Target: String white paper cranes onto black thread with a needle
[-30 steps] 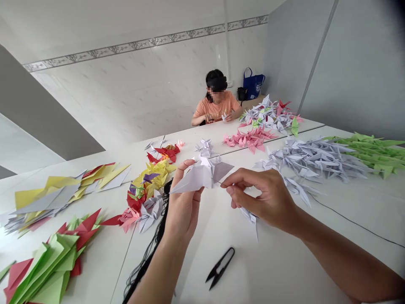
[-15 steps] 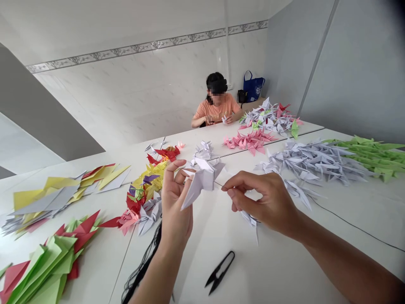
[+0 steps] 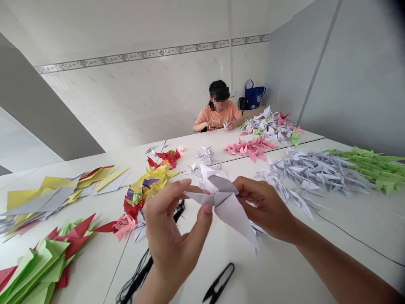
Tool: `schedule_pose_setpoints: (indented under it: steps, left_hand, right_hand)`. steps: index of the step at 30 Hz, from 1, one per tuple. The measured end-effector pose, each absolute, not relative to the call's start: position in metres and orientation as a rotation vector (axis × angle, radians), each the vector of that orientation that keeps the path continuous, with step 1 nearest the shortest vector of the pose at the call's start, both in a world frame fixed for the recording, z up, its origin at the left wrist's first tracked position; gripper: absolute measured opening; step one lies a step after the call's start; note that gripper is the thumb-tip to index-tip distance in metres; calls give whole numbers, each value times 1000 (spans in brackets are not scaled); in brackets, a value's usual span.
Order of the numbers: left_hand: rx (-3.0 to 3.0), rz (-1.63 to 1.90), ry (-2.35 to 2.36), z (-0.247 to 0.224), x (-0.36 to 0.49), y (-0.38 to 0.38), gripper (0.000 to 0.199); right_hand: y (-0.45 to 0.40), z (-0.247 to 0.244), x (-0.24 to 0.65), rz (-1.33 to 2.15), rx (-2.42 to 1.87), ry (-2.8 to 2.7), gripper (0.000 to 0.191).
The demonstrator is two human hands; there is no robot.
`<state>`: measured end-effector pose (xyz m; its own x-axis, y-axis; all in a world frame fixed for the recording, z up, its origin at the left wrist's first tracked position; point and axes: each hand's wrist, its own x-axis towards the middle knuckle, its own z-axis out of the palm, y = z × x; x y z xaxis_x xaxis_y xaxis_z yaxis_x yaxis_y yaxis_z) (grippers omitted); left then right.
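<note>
White paper crane [image 3: 223, 202] up in the air over the table, held between both hands, its long point dropping down and to the right. Left hand [image 3: 174, 236] has the crane's left tip: thumb [image 3: 207, 207] and forefinger [image 3: 182, 183] pinch the paper between them, and the other fingers sit out of sight, so no call on those. Right hand [image 3: 265, 209] comes in from the other side, fingers [image 3: 244, 186] curled and close together, tips pressed on the crane's right edge; its thumb is hidden. Down below, black thread snips [image 3: 219, 282] lie on the white table [image 3: 278, 270], near the crane's point, and a tangle of black thread [image 3: 136, 270] runs past the left wrist. To the left, a line of yellow, red and pink folded cranes [image 3: 152, 190], then flat stacks of yellow and grey paper [image 3: 47, 196] and green and red paper [image 3: 41, 261]. Over on the right, grey-lilac cranes [image 3: 310, 173] beside green cranes [image 3: 370, 166], with pink cranes [image 3: 249, 147] further up. Far end, a co-worker in an orange shirt [image 3: 220, 114] has a small white crane [image 3: 225, 125] at hand, a blue tote bag [image 3: 255, 95] behind.
</note>
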<state>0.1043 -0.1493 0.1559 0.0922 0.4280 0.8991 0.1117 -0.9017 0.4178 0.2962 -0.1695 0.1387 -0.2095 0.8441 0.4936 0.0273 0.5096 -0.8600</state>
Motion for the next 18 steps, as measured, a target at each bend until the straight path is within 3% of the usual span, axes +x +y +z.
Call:
schedule_pose_setpoints:
  steps: [11, 18]
  left_hand:
    - [2143, 1878, 610, 155, 103, -152, 60]
    - [2158, 1894, 620, 154, 101, -153, 65]
  right_hand:
    - [-168, 133, 290, 834, -707, -1631, 13]
    - [-168, 132, 287, 815, -766, -1636, 12]
